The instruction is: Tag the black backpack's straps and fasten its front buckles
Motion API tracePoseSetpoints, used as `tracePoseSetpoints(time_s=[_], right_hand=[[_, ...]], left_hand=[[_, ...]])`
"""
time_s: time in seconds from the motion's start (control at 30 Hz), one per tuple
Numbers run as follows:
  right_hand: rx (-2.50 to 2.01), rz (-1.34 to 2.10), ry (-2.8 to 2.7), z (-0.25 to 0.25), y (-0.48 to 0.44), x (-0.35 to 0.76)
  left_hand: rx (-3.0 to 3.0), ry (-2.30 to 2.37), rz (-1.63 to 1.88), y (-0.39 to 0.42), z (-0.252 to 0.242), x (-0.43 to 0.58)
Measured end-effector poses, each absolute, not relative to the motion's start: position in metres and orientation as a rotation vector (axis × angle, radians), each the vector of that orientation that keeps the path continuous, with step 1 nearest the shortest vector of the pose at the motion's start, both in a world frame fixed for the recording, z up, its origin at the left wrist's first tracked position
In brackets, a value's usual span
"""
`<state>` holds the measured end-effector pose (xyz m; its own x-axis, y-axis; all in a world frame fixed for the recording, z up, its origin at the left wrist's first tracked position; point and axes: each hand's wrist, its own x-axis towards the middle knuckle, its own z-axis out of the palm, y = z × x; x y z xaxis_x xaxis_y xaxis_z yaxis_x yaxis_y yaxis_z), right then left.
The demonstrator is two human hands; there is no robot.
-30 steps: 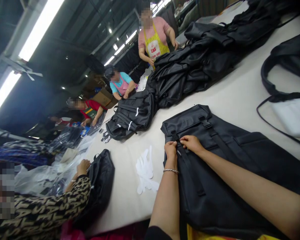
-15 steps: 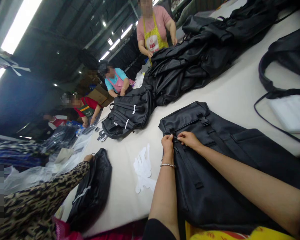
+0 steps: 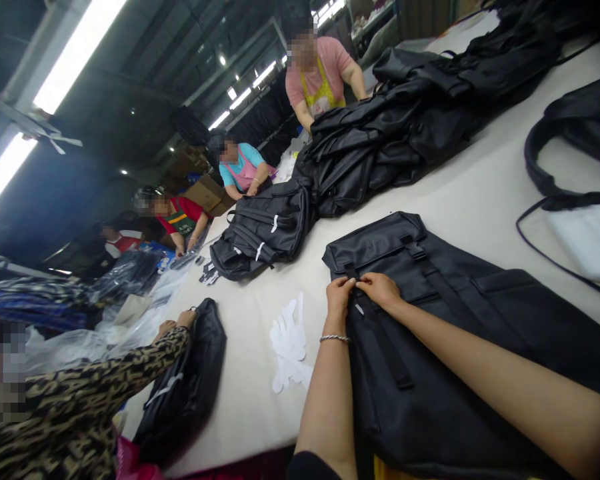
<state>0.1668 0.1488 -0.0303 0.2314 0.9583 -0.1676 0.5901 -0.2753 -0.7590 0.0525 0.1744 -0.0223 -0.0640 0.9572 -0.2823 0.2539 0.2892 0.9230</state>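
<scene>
A large black backpack point(image 3: 430, 380) lies flat on the table in front of me, its flap toward the far end. My left hand point(image 3: 339, 293) pinches at the upper end of its left strap point(image 3: 387, 350), just below the flap. Against it, fingertips almost meeting, my right hand point(image 3: 380, 289) pinches at the same spot. A small white strip point(image 3: 359, 309) shows on the strap under my fingers; the buckle there is hidden. The other buckle point(image 3: 417, 251) sits fastened to the right. Left of my wrist lies a loose pile of white strips point(image 3: 287, 340).
A co-worker in a patterned sleeve point(image 3: 110, 380) handles a black bag point(image 3: 200, 367) at my left. Another backpack point(image 3: 265, 230) with white strips and a heap of black bags point(image 3: 380, 140) lie across the table point(image 3: 250, 373). Several people work beyond. A white stack point(image 3: 587, 240) lies right.
My hands stay at the strap, and the white strip now shows below my fingers. The co-worker at left has both hands at the bag's top. The person in pink leans lower over the heap.
</scene>
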Motion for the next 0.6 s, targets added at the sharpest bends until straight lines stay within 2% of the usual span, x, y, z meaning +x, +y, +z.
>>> tracePoseSetpoints(time_s=[0.17,0.33,0.47,0.6], right_hand=[[-1.961,0.813,-1.513,-0.03,0.147,0.164],[-2.027,0.776,-1.692,-0.056,0.158,0.161],[-2.015,0.747,-1.725,-0.054,0.152,0.16],[-1.824,0.951,-1.584,-0.043,0.144,0.171]], left_hand=[[1.162,1.593,0.975,0.173,-0.017,0.06],[1.137,1.706,1.056,0.183,-0.048,0.064],[1.195,1.714,1.001,0.185,-0.053,0.06],[1.158,1.592,0.852,0.185,-0.041,0.051]])
